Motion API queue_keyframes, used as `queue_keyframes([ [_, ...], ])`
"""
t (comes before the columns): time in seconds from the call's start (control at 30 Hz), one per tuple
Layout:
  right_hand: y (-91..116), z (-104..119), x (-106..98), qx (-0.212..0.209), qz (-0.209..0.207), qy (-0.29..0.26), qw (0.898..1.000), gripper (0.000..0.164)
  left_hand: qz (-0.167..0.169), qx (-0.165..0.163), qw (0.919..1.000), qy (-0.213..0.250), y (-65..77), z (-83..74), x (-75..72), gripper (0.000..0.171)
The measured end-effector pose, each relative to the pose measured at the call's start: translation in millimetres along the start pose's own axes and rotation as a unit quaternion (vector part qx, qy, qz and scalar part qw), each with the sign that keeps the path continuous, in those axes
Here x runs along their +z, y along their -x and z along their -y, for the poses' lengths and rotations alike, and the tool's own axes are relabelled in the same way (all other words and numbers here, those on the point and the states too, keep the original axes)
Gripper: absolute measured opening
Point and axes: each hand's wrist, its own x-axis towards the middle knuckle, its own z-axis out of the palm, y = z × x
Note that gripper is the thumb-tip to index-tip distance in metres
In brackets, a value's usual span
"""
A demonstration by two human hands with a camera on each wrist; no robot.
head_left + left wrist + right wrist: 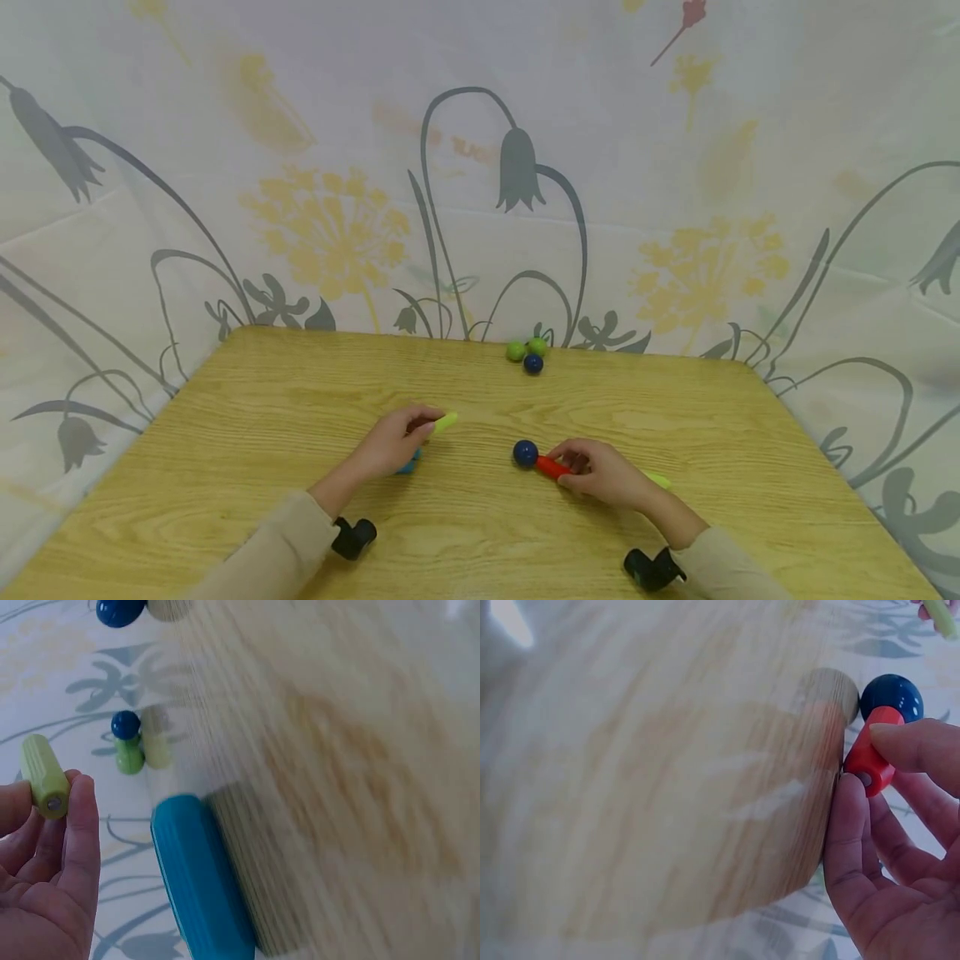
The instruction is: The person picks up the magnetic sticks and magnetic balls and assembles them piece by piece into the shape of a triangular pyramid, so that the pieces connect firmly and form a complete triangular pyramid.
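My left hand [396, 443] pinches a yellow-green magnetic rod [446, 423] between thumb and fingers, above the table. A small silver disc shows in the end of that rod [43, 772] in the left wrist view. Under this hand a blue rod [201, 881] lies on the table, partly hidden in the head view. My right hand [606, 477] pinches a red magnetic rod [871, 754] at the tabletop. A dark blue ball [526, 453] touches the far end of the red rod. Another yellow-green rod [659, 481] lies behind the right wrist, partly covered.
Two green balls, a left one [515, 351] and a right one [537, 347], sit near the back edge of the wooden table [465, 533], with another dark blue ball [533, 363] just in front. A flower-printed cloth [480, 250] hangs behind the table.
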Motion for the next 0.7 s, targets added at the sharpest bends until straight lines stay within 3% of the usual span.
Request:
queue_keyframes([
  [0.3, -0.8, 1.9, -2.5, -0.009, 0.008, 0.017, 1.000, 0.025, 0.055, 0.009, 0.9982, 0.021, -0.3, -8.4, 16.6, 0.027],
  [0.5, -3.1, 2.5, -1.6, -0.014, 0.011, 0.021, 1.000, 0.024, 0.093, 0.015, 0.9955, 0.009, 0.4, -9.8, 26.9, 0.028],
  [0.7, -5.8, 1.4, -1.1, -0.021, 0.011, 0.034, 0.999, 0.024, 0.125, -0.010, 0.9916, 0.031, -1.7, -12.9, 36.7, 0.028],
])
